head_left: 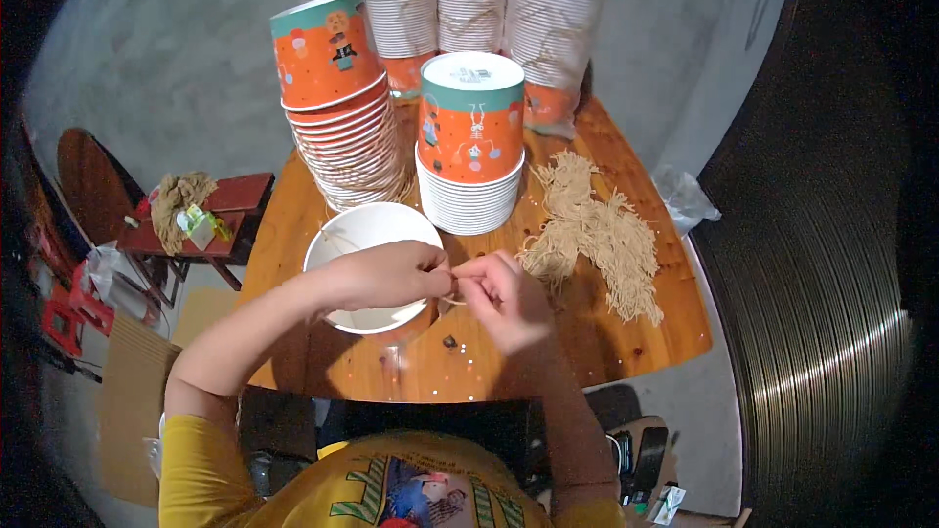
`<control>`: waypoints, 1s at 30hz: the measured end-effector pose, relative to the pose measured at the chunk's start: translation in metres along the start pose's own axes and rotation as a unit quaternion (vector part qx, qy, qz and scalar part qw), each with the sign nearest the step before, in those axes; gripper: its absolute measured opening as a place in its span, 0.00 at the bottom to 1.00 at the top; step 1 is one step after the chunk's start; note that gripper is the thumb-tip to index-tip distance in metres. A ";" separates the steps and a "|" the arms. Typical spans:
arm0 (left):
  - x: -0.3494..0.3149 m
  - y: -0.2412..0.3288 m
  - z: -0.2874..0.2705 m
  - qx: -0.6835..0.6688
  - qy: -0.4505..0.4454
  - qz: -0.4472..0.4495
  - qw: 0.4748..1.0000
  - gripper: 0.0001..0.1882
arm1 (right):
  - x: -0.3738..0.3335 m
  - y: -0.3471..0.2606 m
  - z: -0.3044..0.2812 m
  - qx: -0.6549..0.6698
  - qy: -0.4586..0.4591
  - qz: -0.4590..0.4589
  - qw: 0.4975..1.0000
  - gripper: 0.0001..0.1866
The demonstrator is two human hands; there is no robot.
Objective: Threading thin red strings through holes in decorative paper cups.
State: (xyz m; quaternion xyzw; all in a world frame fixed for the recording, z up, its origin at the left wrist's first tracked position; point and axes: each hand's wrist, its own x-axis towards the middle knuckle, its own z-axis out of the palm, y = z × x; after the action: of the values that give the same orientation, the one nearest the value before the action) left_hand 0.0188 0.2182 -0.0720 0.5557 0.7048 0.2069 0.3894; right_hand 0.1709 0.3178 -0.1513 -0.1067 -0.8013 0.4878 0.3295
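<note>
An open white paper bucket [377,225] stands near the middle of the table, its inside showing. My left hand [396,269] reaches across its mouth, fingers pinched at the right rim. There my right hand [504,298] meets it, also pinching. A short piece of tan cord [454,301] shows between and below the fingertips; the exact grip of each hand is partly hidden. Behind the bucket stands an upside-down stack of orange and green paper buckets [471,142]. A taller, leaning stack [337,108] with tan cords along its rims is to its left.
Bundles of tan cords [602,240] lie at the right on the wooden table [646,352]. Several plastic-wrapped bucket stacks [553,20] stand at the back. White specks dot the front. A red bench [225,205] is at the left, a ribbed metal shutter [831,264] at the right.
</note>
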 end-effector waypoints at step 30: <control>-0.016 -0.006 0.021 -0.058 0.176 0.132 0.974 0.10 | 0.001 -0.014 -0.013 0.042 0.002 0.024 0.999 0.02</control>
State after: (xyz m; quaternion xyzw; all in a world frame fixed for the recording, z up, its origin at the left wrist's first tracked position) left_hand 0.0327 0.1987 -0.0836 0.5751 0.6694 0.3920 0.2596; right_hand 0.1804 0.3208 -0.1353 -0.1130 -0.7765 0.5287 0.3237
